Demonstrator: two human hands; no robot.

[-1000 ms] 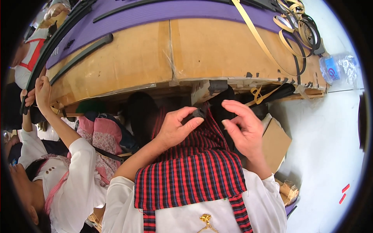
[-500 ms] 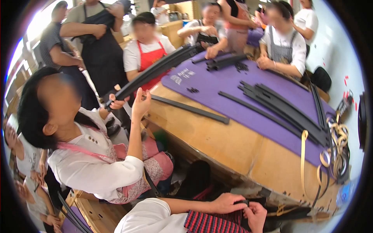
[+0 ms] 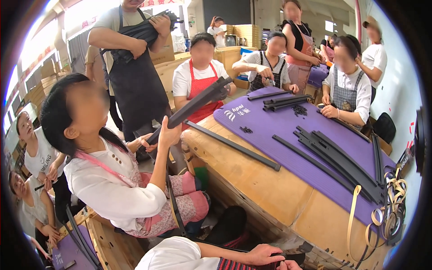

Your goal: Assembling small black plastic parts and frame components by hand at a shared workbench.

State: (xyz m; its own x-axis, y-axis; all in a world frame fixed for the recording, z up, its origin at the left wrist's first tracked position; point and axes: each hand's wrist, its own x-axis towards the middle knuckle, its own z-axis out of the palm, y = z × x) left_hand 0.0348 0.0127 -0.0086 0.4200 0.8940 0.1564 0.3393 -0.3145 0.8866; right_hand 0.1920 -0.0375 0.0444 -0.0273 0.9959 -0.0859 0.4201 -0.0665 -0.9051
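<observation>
At the lower edge, my left hand [image 3: 263, 255] reaches in from a white sleeve [image 3: 168, 254], its fingers bent and pinched around a small dark piece [image 3: 280, 257]. My right hand [image 3: 289, 265] is beside it with curled fingers, mostly cut off by the picture's edge; what it grips is hidden. Both hands are low, by the near side of the wooden table [image 3: 252, 186]. To the left, a seated co-worker in a white top holds a bundle of long black strips [image 3: 191, 105] slanting upward in both hands.
A purple mat [image 3: 252, 119] on the table bears black strips [image 3: 333, 157], black tubes [image 3: 283, 102] and small black parts [image 3: 246, 129]. Another strip [image 3: 234, 146] lies across bare wood. Tan tape coils [image 3: 396, 198] hang at the right. Several people sit or stand around; one clutches black pieces [image 3: 148, 36].
My view has shifted, so the table and my hands sit lower in it. The seated co-worker's raised hand now rests against the bundle. My hands stay close together.
</observation>
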